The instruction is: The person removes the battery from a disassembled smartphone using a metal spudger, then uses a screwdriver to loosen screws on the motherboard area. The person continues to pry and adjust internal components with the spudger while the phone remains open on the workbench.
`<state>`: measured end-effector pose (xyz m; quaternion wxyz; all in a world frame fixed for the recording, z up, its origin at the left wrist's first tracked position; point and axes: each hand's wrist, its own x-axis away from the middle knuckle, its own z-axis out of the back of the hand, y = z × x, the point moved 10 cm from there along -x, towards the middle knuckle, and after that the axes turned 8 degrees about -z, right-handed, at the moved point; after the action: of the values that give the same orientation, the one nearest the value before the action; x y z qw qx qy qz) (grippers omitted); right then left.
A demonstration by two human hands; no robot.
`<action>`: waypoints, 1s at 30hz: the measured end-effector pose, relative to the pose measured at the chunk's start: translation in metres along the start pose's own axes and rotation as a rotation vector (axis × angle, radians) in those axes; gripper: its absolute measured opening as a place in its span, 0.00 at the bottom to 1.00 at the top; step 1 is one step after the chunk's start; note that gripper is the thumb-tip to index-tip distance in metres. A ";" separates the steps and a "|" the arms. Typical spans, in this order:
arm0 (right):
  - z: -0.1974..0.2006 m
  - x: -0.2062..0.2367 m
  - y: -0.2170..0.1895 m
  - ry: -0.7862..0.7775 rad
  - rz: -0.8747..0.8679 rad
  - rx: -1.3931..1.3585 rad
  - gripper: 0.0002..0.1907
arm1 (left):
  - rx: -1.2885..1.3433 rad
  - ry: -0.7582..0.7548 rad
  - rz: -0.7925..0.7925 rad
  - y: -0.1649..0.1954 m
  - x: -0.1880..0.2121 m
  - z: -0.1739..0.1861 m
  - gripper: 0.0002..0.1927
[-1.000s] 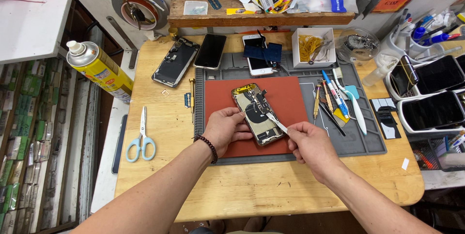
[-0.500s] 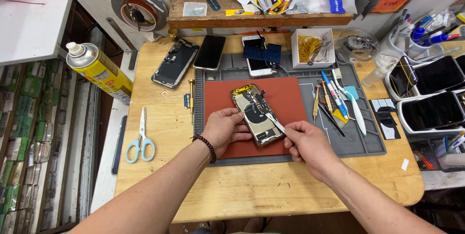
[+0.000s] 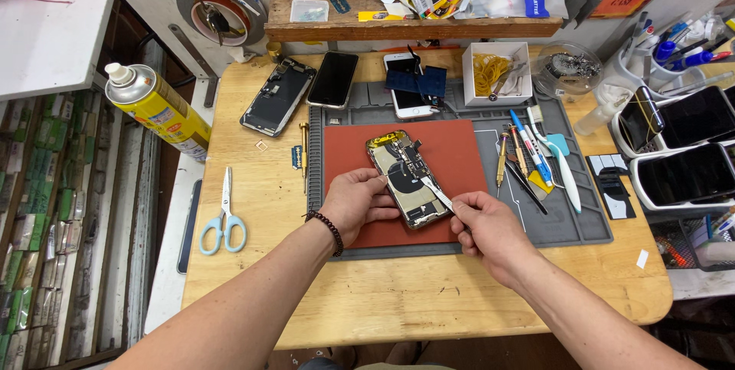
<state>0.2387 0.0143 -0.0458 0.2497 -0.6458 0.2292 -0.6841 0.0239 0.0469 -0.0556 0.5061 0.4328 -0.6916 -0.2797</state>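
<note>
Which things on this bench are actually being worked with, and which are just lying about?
In use: opened phone on the red mat, steadied by the left hand; tweezers in the right hand.

Lying about: scissors, spray can, three other phones, white box of rubber bands, row of hand tools.

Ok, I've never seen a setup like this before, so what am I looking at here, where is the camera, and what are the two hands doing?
The one view comes from a camera worn on a person's head, looking down at their own bare hands over a wooden workbench. The left hand steadies an opened phone, its insides showing, on a red mat laid over a grey work mat. The right hand holds metal tweezers with the tip over the phone's insides. Around them lie blue-handled scissors, a yellow spray can, other phones and a row of small tools.
</note>
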 end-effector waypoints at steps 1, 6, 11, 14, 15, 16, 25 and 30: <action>0.000 0.001 -0.002 0.016 0.020 0.062 0.08 | 0.002 0.003 -0.001 -0.001 0.000 0.000 0.14; 0.013 0.010 -0.013 0.085 0.094 0.309 0.11 | -0.011 0.026 -0.007 -0.002 -0.001 0.000 0.14; 0.032 0.020 -0.044 0.301 0.320 0.728 0.12 | -0.017 0.018 -0.004 -0.001 0.000 -0.002 0.14; 0.030 0.014 -0.066 0.398 0.434 0.930 0.11 | -0.018 0.025 -0.003 -0.001 0.001 0.002 0.14; 0.031 0.011 -0.073 0.421 0.466 0.982 0.11 | -0.012 0.019 -0.009 -0.001 0.001 0.000 0.14; 0.028 0.007 -0.079 0.412 0.510 1.032 0.11 | -0.005 0.012 -0.015 -0.001 0.000 -0.001 0.14; 0.020 -0.002 -0.123 0.333 0.745 1.173 0.12 | -0.009 0.016 -0.027 -0.005 -0.003 0.000 0.14; -0.023 -0.035 -0.132 0.183 0.450 0.666 0.09 | -0.005 0.018 -0.031 -0.007 -0.005 0.002 0.13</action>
<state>0.2108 0.1379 0.0103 0.5670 -0.3998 0.1521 -0.7039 0.0253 0.0475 -0.0641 0.5090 0.4450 -0.6794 -0.2852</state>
